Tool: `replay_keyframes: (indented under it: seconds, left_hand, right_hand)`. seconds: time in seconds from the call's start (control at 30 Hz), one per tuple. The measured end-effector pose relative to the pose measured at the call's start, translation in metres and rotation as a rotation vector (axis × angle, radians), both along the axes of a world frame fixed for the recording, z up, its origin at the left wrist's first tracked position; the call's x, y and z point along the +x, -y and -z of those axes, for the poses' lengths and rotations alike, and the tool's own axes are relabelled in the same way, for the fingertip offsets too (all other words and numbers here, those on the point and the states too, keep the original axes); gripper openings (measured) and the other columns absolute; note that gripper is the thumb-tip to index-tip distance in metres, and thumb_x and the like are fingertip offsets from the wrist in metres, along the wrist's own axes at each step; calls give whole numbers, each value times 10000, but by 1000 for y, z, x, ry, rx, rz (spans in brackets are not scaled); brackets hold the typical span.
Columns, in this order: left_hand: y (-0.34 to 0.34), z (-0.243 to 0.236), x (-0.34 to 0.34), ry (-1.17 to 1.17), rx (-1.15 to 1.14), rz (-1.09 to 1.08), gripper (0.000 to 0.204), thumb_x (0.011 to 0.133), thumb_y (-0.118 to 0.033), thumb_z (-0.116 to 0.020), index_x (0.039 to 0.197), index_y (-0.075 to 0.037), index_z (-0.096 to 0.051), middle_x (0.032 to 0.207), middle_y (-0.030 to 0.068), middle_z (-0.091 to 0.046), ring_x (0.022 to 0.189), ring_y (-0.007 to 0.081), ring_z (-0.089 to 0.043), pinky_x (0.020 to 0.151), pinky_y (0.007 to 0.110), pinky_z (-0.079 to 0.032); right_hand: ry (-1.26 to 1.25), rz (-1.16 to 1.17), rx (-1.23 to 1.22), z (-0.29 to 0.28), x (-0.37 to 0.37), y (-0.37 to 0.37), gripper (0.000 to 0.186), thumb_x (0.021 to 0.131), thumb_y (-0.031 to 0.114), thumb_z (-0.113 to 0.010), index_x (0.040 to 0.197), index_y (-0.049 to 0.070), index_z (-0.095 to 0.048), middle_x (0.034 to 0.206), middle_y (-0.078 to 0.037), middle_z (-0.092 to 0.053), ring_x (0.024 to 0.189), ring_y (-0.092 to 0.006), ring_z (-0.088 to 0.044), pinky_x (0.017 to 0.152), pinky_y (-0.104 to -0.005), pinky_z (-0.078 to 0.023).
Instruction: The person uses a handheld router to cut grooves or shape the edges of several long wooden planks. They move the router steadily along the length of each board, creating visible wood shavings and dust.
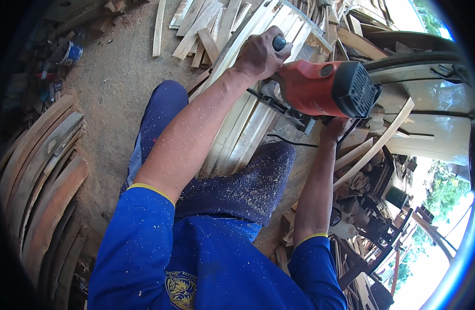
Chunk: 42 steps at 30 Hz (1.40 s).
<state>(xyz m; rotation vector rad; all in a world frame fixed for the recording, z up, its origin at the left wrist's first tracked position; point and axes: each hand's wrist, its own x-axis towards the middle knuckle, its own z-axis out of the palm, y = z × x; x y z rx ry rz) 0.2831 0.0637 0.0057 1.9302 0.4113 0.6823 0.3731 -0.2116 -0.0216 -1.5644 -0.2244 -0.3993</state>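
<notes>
My left hand [262,54] is closed around the black knob [279,42] of a red power tool [312,88]. The tool has a black vented motor end and a dark metal base, and it sits over pale wooden strips [237,124] laid side by side in front of me. My right hand [336,128] is at the tool's other side, closed on it beneath the motor end, which hides most of the fingers. A black cord [292,142] trails below the tool. Wood chips speckle my forearms and trousers.
Curved planks [46,186] are stacked at the left, near a small blue container [72,52]. Loose wooden slats [204,33] lie on the dusty floor [116,77] ahead. At the right, a long pale strip [379,144] leans across cluttered wood and dark machinery [366,217].
</notes>
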Motion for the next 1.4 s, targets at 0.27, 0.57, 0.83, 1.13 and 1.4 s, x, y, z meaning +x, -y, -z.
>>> replay_keyframes:
  seconds: [0.27,0.57,0.83,1.13,1.4]
  left_hand:
    - [-5,-38,4,-85,-56,47,346,849,-348,-702,967,-36,-612,743,162,-677,710,305,-690,667,384,-545]
    - [0,-25,-1,-26,-23,24,334,856,-346,-698,963,-44,-602,763,146,-688,728,313,-695,670,391,-554]
    - [0,-3,1,-45,-35,-6,335,853,-341,-689,967,-44,-583,742,188,-657,724,379,-672,651,416,-538]
    - [3,-30,3,-37,-48,18,342,855,-343,-680,971,-29,-611,744,152,-673,704,310,-682,668,396,-540]
    - [-1,-28,1,-18,-24,4,343,847,-352,-700,956,-41,-605,739,150,-677,700,318,-686,658,398,-547]
  right_hand:
    - [-67,10,-217,-46,-12,-11,474,990,352,-462,1296,-5,-528,1262,-128,-543,1100,-223,-544,944,-361,-427]
    - [-99,54,-306,-52,-27,-15,528,980,407,-486,1293,-18,-512,1289,-146,-528,1186,-244,-515,1008,-385,-405]
    - [-2,-59,32,-9,-14,-2,434,946,357,-566,1190,-2,-576,1133,-80,-620,1034,-184,-591,910,-351,-460]
    - [-69,99,-255,-50,-15,-7,387,987,351,-493,1131,13,-614,991,-59,-635,886,-157,-595,775,-345,-481]
    - [-13,62,-234,-45,-14,-8,451,968,308,-529,1301,4,-537,1241,-83,-582,1079,-182,-566,928,-347,-444]
